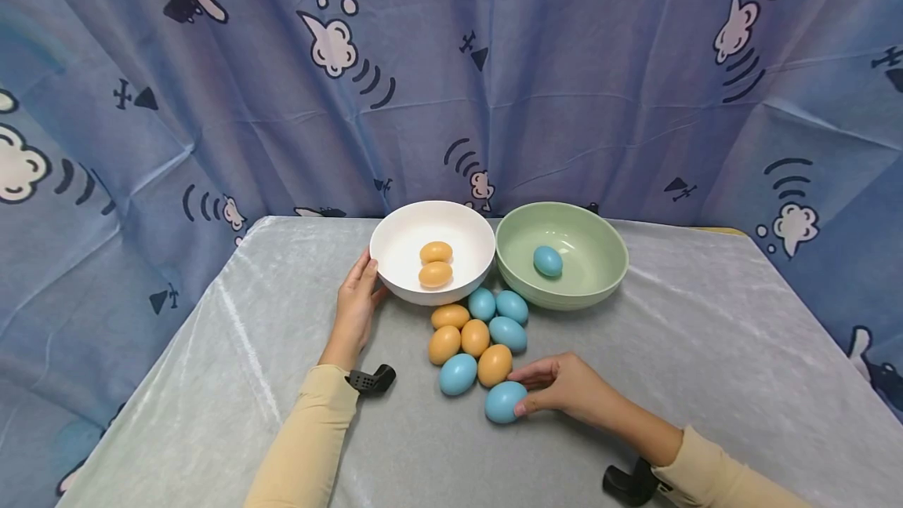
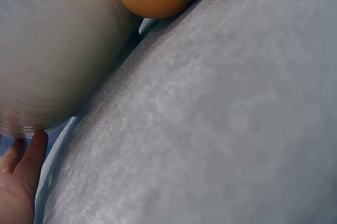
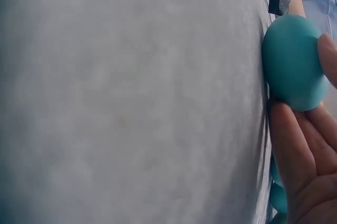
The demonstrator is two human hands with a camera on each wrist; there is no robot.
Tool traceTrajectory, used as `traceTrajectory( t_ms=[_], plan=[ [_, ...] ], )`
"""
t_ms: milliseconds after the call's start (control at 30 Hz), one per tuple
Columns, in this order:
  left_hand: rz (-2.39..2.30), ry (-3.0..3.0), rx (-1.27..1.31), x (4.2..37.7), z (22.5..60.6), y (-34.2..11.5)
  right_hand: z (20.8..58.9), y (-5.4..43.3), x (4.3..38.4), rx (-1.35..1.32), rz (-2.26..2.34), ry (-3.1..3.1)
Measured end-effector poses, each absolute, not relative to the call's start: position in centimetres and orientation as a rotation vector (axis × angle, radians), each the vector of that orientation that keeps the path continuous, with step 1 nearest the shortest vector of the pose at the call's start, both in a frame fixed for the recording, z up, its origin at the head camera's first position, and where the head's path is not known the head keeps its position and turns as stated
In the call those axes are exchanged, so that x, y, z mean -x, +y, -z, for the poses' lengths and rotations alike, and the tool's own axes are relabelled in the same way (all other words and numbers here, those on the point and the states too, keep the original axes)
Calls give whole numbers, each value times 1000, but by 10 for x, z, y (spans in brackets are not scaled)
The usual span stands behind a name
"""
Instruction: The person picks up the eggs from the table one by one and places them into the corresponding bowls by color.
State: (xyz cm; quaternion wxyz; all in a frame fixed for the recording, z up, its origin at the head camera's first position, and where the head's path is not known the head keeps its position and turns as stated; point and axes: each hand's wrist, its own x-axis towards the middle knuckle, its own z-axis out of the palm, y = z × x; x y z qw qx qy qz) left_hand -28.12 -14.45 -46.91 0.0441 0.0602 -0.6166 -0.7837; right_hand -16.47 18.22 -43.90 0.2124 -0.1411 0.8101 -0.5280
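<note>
Two orange eggs point(image 1: 435, 274): inside white bowl point(image 1: 400, 245), table's point(image 1: 705, 335) far side.
Left hand point(image 1: 356, 306): fingers extended, touching bowl's left side.
Right hand point(image 1: 570, 389): fingers pinching blue egg point(image 1: 502, 402), near side of loose eggs point(image 1: 475, 338).

A smooth blue egg point(image 1: 504, 403) is nearest the front; a white bowl point(image 1: 400, 251) holds two orange eggs point(image 1: 435, 274).

Smooth blue egg point(image 1: 504, 403), glossy green bowl point(image 1: 596, 259), velvety tablecloth point(image 1: 416, 457)
</note>
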Motion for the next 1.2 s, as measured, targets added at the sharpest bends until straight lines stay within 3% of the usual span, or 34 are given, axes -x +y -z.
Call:
traceTrajectory(
  t_ms=[567,1200],
  plan=[
    [2405,-1879,-178,281,468,-145,432,181,162,394,1427,2263],
    [2408,-1876,-160,281,468,-145,399,194,174,386,1466,2361]
  ],
)
